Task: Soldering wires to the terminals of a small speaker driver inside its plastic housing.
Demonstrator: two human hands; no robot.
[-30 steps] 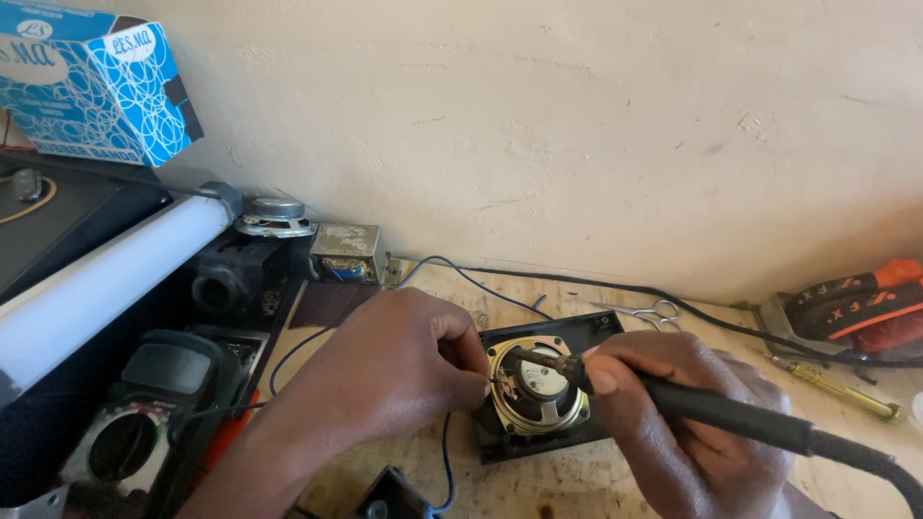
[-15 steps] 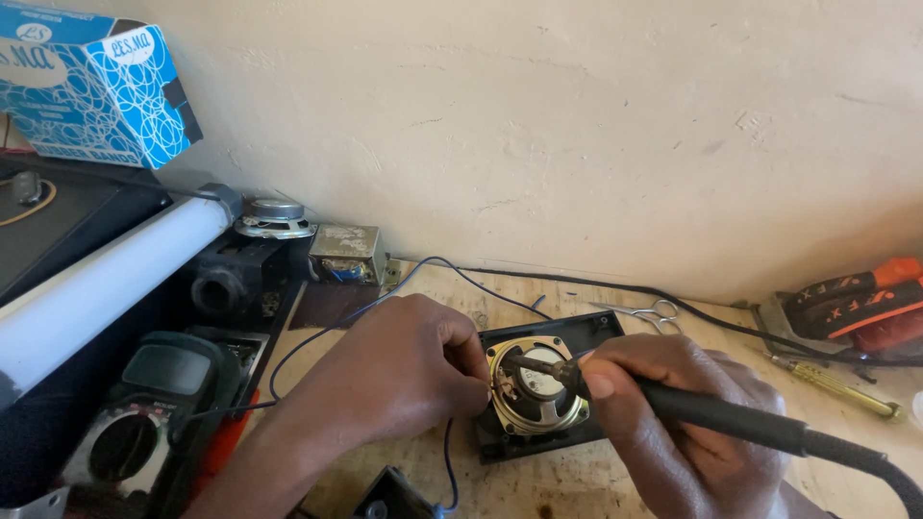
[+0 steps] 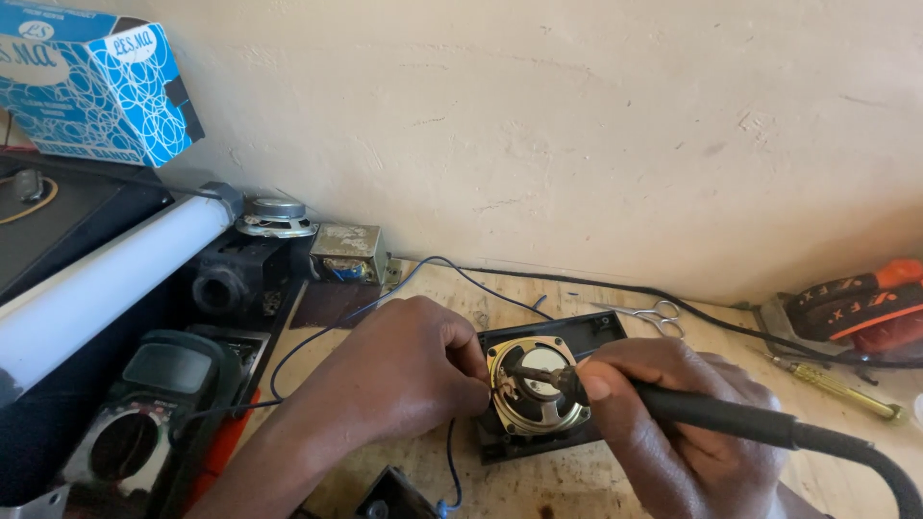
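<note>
The small round speaker lies back-up in a shallow black case on the wooden bench, its brass-coloured frame and grey magnet facing the camera, and it sits squarely between the two hands, touching both. The left hand comes in from the left with its fingers curled and their tips pressed together at the speaker's left rim; whether they pinch a wire there or only steady the frame cannot be told. The right hand is closed in a pen grip around a black soldering iron, whose long axis runs from the lower right up and leftward, the tip resting on the middle of the speaker's back. Both hands are about equally near. A thin dark wire trails down from under the left hand. Further out lie small scissors behind the case, a yellow screwdriver to the right, and a green meter far left.
</note>
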